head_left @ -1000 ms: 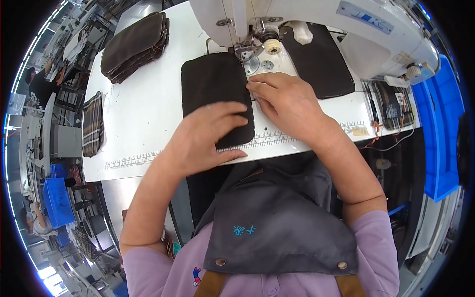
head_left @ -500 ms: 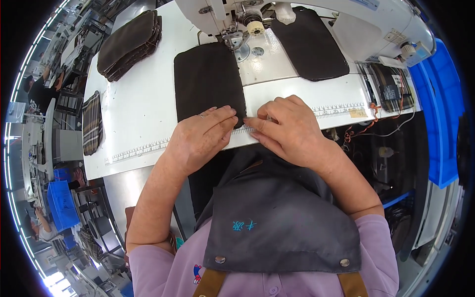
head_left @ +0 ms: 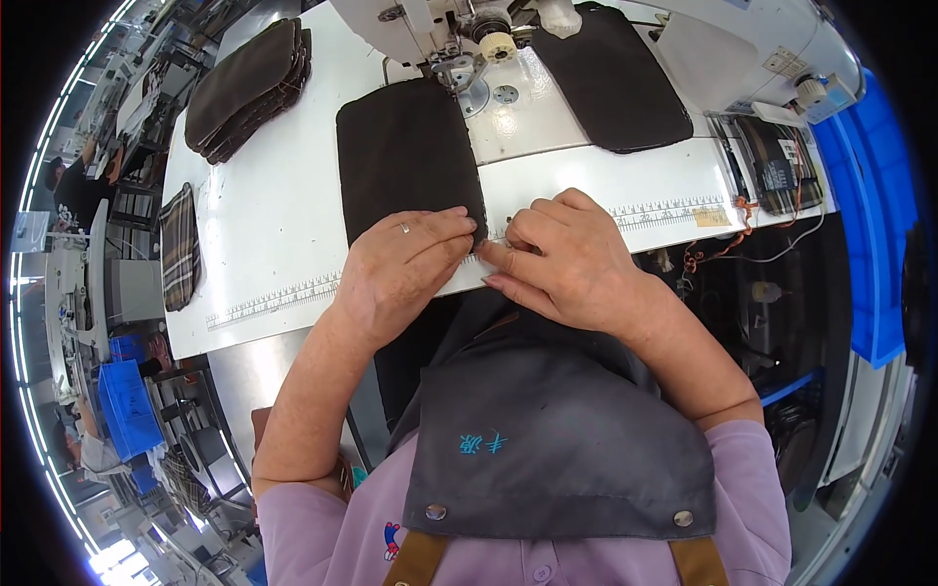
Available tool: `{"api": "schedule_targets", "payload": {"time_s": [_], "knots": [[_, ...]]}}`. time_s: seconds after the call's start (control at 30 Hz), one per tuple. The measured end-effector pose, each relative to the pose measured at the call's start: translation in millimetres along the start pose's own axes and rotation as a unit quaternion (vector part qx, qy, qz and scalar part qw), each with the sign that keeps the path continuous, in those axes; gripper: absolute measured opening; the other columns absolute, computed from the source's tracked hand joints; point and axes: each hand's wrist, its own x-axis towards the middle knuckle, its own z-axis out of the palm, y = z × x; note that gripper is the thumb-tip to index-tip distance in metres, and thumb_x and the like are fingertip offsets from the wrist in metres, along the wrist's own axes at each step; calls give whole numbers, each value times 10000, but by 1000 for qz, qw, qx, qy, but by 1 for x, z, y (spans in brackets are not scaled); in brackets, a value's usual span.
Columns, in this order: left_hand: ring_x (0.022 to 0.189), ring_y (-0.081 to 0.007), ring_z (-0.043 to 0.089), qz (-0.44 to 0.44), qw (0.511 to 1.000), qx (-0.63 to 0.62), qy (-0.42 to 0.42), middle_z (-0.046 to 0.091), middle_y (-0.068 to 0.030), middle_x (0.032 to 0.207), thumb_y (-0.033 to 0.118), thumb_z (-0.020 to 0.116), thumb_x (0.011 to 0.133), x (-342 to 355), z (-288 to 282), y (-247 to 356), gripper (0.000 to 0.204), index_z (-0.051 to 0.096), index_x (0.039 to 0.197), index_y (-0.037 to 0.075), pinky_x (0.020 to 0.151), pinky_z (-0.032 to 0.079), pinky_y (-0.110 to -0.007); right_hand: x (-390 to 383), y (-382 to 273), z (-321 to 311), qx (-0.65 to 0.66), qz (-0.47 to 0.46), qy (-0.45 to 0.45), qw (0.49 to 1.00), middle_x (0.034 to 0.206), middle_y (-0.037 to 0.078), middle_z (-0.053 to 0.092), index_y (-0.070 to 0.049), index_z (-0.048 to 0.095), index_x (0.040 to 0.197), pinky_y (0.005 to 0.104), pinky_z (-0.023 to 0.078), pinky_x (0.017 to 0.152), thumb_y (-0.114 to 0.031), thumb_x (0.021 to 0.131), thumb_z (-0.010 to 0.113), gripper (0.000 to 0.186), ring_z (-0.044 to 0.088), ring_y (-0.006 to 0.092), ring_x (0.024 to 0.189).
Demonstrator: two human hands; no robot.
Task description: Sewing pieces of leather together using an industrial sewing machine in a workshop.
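Note:
A dark brown fabric panel (head_left: 405,146) with rounded corners lies on the white sewing table, its far end beside the needle area of the sewing machine (head_left: 459,68). Across its near end rests my left hand (head_left: 405,259), fingers pressed together and closed on the near right corner; a ring shows on one finger. At that same corner my right hand (head_left: 567,254) is closed, its fingers curled and the index fingertip touching the panel's edge. The right thumb tip sits just below. What lies beneath the fingertips is hidden.
Stacked dark panels (head_left: 244,93) stand at the far left, with a plaid piece (head_left: 180,244) below. Another dark panel (head_left: 620,83) lies right of the needle. A ruler strip (head_left: 278,303) runs along the table's front edge. A blue bin (head_left: 870,215) stands at right.
The view has shifted slightly. Both hands stay at the panel's near corner, with small finger movements; the left hand's ring shows more plainly now. The panel stays beside the needle area.

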Motion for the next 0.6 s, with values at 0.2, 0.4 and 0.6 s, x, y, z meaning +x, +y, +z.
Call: {"api": "schedule_targets", "payload": {"time_s": [0.2,0.4,0.6], "knots": [[1073,-271,745,-9,1000,-27,-10,754,-106,1094,-15,782,783,0,-1,1,219,735,996,5,895,608,-374,1,0,2,2,3,8,1000,819,-24,545,-149,777,1066,345,416,680,-228,795,832,287,570,169,743],[1072,-289,737,-50,997,-29,-55,750,-118,1116,-8,814,774,7,-13,10,192,740,950,11,868,613,-360,2,3,-3,32,7,9,999,885,-16,613,-137,763,991,351,429,666,-192,788,831,221,596,177,768],[916,-269,726,-30,998,-29,-56,726,-93,1064,28,776,801,11,-7,4,140,715,925,7,781,594,-350,17,2,-6,106,96,37,989,998,44,669,-66,664,945,403,535,740,-140,784,821,237,676,256,905]]}}
